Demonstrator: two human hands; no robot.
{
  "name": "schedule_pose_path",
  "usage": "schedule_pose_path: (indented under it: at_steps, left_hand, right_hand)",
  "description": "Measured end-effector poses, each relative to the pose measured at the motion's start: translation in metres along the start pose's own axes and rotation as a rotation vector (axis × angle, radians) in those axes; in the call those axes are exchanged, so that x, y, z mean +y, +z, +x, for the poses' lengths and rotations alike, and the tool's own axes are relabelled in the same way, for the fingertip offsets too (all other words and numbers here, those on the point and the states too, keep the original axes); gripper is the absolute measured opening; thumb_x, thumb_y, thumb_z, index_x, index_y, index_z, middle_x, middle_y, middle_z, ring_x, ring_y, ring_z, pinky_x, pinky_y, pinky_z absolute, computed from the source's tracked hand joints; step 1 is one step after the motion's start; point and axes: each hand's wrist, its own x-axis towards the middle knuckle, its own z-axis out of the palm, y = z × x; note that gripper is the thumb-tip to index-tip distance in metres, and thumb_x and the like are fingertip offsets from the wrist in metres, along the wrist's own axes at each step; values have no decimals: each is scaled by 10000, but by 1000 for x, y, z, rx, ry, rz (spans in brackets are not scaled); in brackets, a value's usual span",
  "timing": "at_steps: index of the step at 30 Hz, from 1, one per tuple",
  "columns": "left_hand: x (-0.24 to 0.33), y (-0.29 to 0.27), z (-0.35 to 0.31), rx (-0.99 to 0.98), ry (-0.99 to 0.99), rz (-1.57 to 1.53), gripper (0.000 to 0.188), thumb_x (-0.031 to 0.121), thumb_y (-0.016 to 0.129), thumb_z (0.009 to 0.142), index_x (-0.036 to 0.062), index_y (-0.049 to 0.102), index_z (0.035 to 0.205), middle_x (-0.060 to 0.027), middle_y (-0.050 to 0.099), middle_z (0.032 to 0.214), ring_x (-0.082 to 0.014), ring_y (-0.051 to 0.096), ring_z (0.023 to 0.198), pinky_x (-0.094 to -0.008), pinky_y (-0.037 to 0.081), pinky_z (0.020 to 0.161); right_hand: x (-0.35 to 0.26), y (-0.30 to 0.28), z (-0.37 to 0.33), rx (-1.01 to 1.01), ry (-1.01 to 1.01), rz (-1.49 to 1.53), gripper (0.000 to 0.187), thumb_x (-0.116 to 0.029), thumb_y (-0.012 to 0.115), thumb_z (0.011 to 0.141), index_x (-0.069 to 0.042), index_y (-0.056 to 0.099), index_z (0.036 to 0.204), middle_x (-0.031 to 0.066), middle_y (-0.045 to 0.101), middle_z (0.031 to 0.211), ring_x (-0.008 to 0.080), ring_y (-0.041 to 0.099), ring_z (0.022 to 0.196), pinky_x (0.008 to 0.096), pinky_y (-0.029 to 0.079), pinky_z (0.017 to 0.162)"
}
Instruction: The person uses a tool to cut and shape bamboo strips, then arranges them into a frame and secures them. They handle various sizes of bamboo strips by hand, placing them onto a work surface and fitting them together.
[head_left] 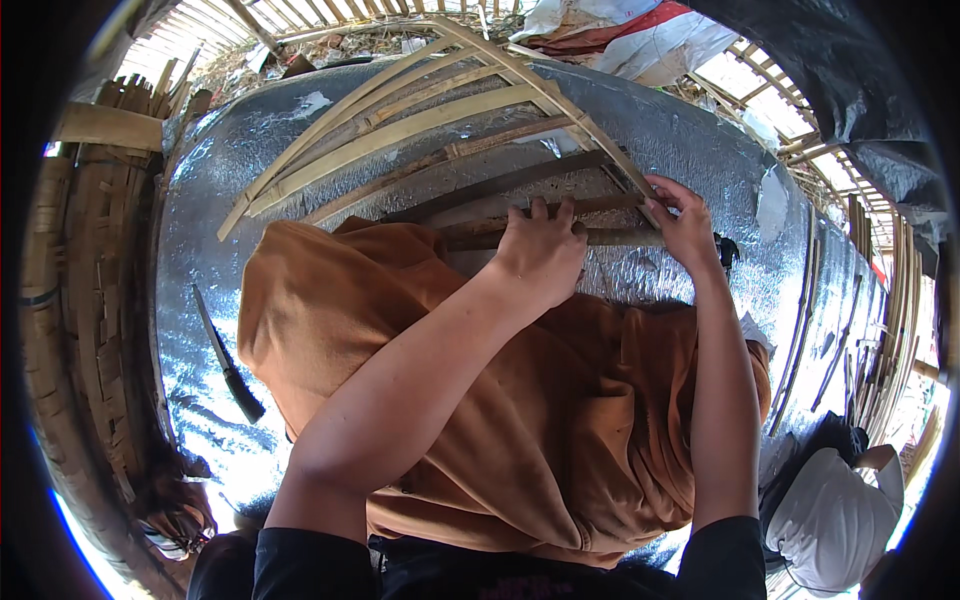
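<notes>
Several split bamboo slats (400, 138) fan out before me over my lap, joined at the far right by a slanting bamboo crosspiece (560, 108). My left hand (542, 250) is bent over the nearest slats, its fingertips curled on a dark bamboo slat (606, 204). What its thumb does is hidden. At the near end of the crosspiece my right hand (684, 226) is closed, thumb and fingers pinching where the crosspiece meets the slat ends. Brown cloth (480, 400) covers my legs under both forearms.
A knife (228, 358) with a dark handle lies left of my knee on the silvery sheet (700, 140). Bamboo bundles (100, 300) stand along the left. Thin sticks (800, 310) lie at the right, near a person in a white shirt (840, 515). A small black object (727, 250) sits beside my right wrist.
</notes>
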Motion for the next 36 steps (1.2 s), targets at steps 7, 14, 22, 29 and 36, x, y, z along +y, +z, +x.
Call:
schedule_pose_path:
  at_steps: [7, 14, 22, 29, 36]
  left_hand:
    - [0, -2, 0, -4, -1, -9, 524, 320, 717, 856, 5, 608, 1261, -214, 457, 1459, -419, 506, 1284, -569, 474, 1007]
    - [0, 0, 0, 4, 0, 3, 513, 319, 719, 852, 7, 617, 1246, -208, 462, 1456, -406, 517, 1272, -554, 488, 986]
    - [0, 1, 0, 20, -1, -12, 505, 316, 717, 848, 9, 622, 1237, -202, 473, 1447, -396, 526, 1258, -548, 492, 979]
    - [0, 0, 1, 8, 6, -4, 500, 317, 710, 855, 7, 621, 1238, -203, 476, 1445, -394, 526, 1261, -548, 490, 981]
    - [1, -1, 0, -11, -12, -22, 519, 326, 715, 853, 19, 612, 1258, -196, 463, 1459, -402, 510, 1278, -554, 476, 1009]
  right_hand:
    - [-4, -1, -1, 10, -15, -18, 369, -120, 734, 876, -195, 694, 1235, 111, 723, 1068, 241, 703, 1007, 379, 548, 880]
    - [-8, -1, -2, 18, -21, -68, 367, -137, 731, 875, -204, 694, 1233, 112, 725, 1088, 243, 705, 1013, 380, 544, 892]
    - [-11, -2, -2, 44, -61, -108, 347, -152, 717, 876, -197, 705, 1220, 137, 723, 1079, 261, 707, 993, 383, 543, 889]
    - [-19, -5, -4, 44, -71, -156, 346, -152, 717, 869, -184, 715, 1213, 148, 716, 1037, 291, 705, 944, 394, 542, 861]
    - [-29, -7, -6, 21, -43, -211, 365, -156, 737, 856, -188, 715, 1219, 159, 704, 1062, 300, 704, 971, 410, 540, 866]
